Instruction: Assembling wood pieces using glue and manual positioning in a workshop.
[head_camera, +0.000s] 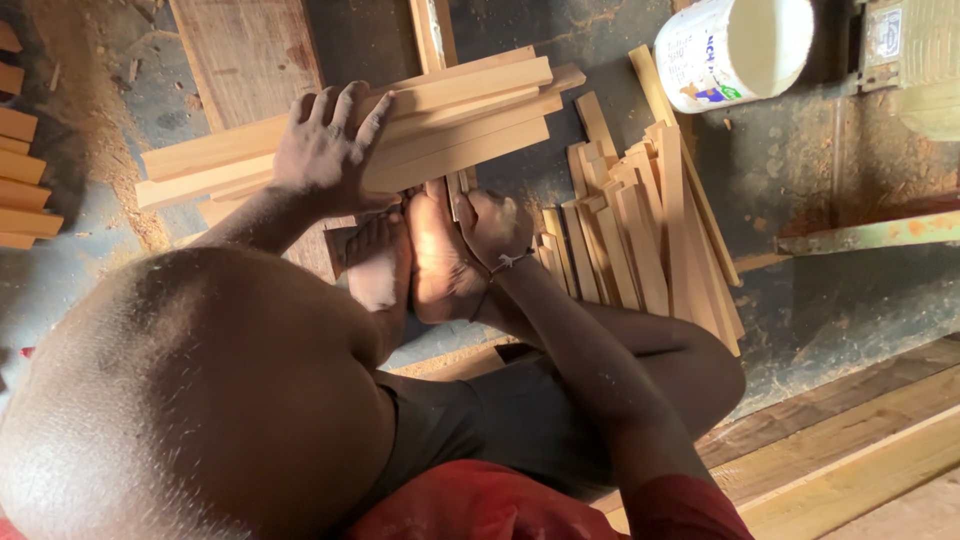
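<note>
Several pale wooden slats (420, 125) lie stacked on the dusty floor (810, 300), the left hand (330, 150) pressed flat on top, fingers spread, gripping nothing. Beside the bare feet (420, 250), the right hand (495, 225) curls loosely; its grip cannot be told. More loose slats (640, 230) lie near a white bucket (730, 45).

Warm dim light, brighter at lower right, deep shadow centre, near foreground soft, slight blur
</note>
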